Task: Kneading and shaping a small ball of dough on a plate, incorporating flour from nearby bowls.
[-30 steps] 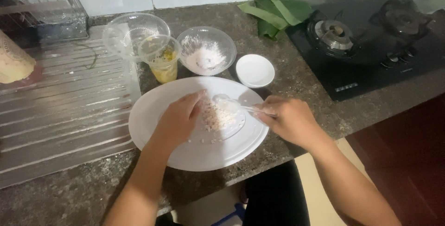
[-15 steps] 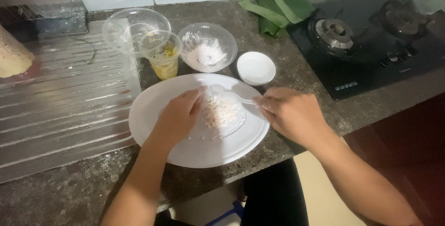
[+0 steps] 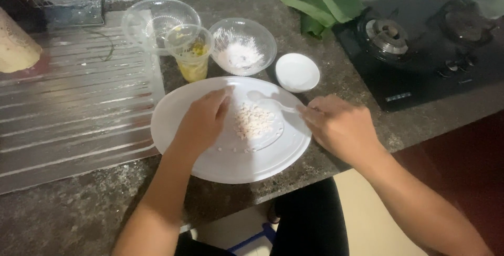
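Observation:
A large white plate (image 3: 220,159) lies on the dark stone counter in front of me. On its middle sits a thin translucent round sheet (image 3: 268,139) with a small heap of pale crumbly filling (image 3: 253,121) on it. My left hand (image 3: 202,122) rests on the plate, fingertips at the sheet's left edge. My right hand (image 3: 338,127) holds a clear plastic spoon (image 3: 270,103), whose bowl lies over the sheet's upper part.
Behind the plate stand a plastic cup of yellow liquid (image 3: 190,52), a clear bowl of white powder (image 3: 242,46), an empty clear bowl (image 3: 152,22) and a small white dish (image 3: 297,72). Green leaves (image 3: 320,5) lie beside a black gas hob (image 3: 420,46). A ribbed metal drainboard (image 3: 68,109) is left.
The spoon has drawn back from the filling toward the sheet's upper right. My left hand stays at the sheet's edge. The camera has shifted slightly.

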